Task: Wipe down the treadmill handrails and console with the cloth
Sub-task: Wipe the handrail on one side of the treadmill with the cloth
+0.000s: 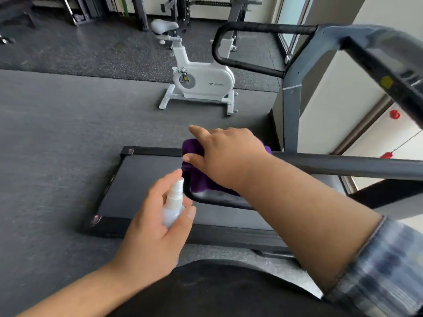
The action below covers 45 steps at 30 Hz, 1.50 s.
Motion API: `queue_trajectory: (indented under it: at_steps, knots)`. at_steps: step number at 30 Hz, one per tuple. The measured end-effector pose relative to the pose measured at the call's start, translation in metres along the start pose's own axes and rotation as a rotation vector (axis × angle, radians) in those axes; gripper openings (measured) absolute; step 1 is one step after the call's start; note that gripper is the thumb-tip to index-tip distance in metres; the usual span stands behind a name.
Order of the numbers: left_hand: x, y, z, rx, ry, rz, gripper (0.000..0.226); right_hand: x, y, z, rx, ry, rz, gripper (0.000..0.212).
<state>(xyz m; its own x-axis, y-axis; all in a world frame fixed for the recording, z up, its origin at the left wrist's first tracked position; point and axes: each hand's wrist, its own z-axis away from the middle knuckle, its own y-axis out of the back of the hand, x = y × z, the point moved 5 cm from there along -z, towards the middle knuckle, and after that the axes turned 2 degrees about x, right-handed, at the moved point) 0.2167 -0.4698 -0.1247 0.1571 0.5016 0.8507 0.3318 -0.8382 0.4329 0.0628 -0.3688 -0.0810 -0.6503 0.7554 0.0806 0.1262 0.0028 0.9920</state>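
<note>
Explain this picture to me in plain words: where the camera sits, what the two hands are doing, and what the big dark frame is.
There is one picture, taken by a wide-angle camera worn on the person's head, looking forward and down at their own arms. No robot is involved.

The right hand presses a purple cloth onto the curved end of a black treadmill handrail. The left hand holds a small clear spray bottle, nozzle up, close to the cloth.

The dark frame is the treadmill: its belt lies below the hands, a second handrail loops at the far side, and the blurred console is at upper right. A white exercise bike stands on the grey floor beyond.
</note>
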Motion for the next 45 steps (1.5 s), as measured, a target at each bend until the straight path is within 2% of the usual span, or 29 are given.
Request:
queue_trajectory:
  at_steps: [4,11,22,34,36,39,42,45]
  knots:
    - [0.017,-0.022,-0.005,-0.016,-0.008,0.015,0.058,0.012,-0.002,0.008,0.091,-0.05,-0.066,0.056]
    - [0.043,-0.068,-0.003,-0.042,-0.019,-0.006,0.064,0.034,0.002,0.027,0.103,-0.036,-0.146,0.048]
    - [0.098,-0.145,0.007,0.009,0.025,0.019,0.054,0.132,0.003,0.094,0.13,-0.066,-0.137,0.046]
    - [0.124,-0.209,0.015,-0.021,0.044,0.011,0.048,0.266,0.004,0.187,0.12,-0.252,-0.16,0.051]
    - [0.124,-0.212,0.018,-0.028,0.05,-0.009,0.052,0.271,0.004,0.194,0.131,-0.241,-0.167,0.059]
    - [0.127,-0.214,0.022,-0.033,0.061,-0.034,0.052,0.259,0.0,0.192,0.165,-0.239,-0.045,0.071]
    - [0.13,-0.22,0.024,-0.044,0.081,-0.043,0.053,0.245,-0.002,0.184,0.199,-0.255,0.024,0.073]
    - [0.136,-0.231,0.024,-0.068,0.073,-0.043,0.054,0.232,-0.003,0.179,0.214,-0.194,0.036,0.075]
